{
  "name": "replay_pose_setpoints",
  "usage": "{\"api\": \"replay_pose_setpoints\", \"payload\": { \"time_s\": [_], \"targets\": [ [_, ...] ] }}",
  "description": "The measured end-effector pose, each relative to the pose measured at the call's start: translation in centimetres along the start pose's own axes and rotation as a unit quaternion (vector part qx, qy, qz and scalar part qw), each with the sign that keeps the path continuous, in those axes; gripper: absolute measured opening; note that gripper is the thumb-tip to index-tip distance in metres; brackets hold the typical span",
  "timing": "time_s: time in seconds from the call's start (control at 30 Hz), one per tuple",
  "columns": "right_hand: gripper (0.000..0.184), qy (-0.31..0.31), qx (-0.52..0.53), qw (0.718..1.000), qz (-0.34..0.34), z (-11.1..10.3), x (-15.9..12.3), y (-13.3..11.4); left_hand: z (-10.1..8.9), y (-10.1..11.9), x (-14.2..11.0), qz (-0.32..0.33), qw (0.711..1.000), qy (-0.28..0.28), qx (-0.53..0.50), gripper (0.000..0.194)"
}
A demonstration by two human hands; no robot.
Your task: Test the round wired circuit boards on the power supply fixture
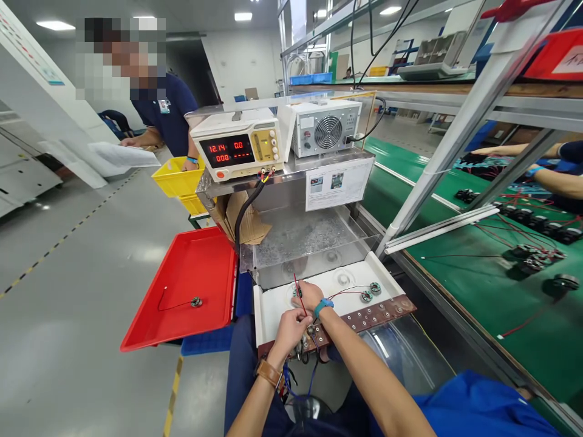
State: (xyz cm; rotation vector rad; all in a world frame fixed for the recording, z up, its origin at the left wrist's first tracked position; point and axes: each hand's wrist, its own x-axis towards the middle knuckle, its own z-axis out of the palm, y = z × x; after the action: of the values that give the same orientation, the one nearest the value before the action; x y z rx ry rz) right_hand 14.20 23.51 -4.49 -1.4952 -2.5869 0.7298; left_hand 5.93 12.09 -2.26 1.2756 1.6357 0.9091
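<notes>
Over the white tray [273, 306], my right hand [312, 296], with a blue band at its wrist, is closed around a small round motor stator [297, 292], which is partly hidden by the fingers. Close in front of it, my left hand [291, 331] pinches a red wire [295, 280] that runs up past the stator. Both hands are just above the tray's front edge, where a brown strip [380, 314] with metal studs runs. Two more wound stators, one at the back [375, 287] and one nearer [367, 296], lie in the tray's right part with their leads stretching toward my right hand.
A power supply [239, 149] with red digits and a grey fan unit [328, 130] stand on the metal shelf ahead. On the left, a red tray [191, 273] holds one wired stator [196, 301]. A green conveyor [455, 267] carries motor parts. A co-worker [170, 109] stands back left holding paper.
</notes>
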Motion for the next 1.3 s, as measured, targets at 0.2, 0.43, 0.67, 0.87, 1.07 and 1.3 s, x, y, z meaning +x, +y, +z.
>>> {"api": "replay_pose_setpoints", "payload": {
  "time_s": [0.2, 0.43, 0.67, 0.87, 1.07, 1.3],
  "targets": [
    [0.035, -0.003, -0.005, 1.0, 0.003, -0.5, -0.3, -0.5, 0.0, 0.3, -0.2, -0.011, 1.0, 0.003, -0.005, 0.016],
    [0.031, 0.002, 0.008, 1.0, 0.002, -0.1, -0.5, -0.8, 0.0, 1.0, -0.6, -0.015, 1.0, 0.024, -0.007, 0.013],
    [0.032, 0.016, 0.02, 1.0, -0.005, 0.7, -0.1, -0.4, 0.0, 1.0, -0.6, -0.019, 0.999, 0.027, -0.019, 0.009],
    [0.034, 0.026, 0.026, 0.999, -0.01, 0.3, -0.1, -0.6, 0.0, 0.7, -0.3, 0.001, 0.999, 0.037, 0.013, 0.013],
    [0.029, 0.122, 0.096, 0.988, 0.02, -1.3, -0.8, -0.8, -0.3, 0.4, 0.0, 0.035, 0.999, 0.036, 0.006, 0.04],
    [0.04, 0.447, 0.295, 0.82, 0.202, -12.2, -6.7, 11.7, -1.5, 2.4, -0.9, 0.022, 0.989, 0.118, -0.084, 0.061]
  ]
}}
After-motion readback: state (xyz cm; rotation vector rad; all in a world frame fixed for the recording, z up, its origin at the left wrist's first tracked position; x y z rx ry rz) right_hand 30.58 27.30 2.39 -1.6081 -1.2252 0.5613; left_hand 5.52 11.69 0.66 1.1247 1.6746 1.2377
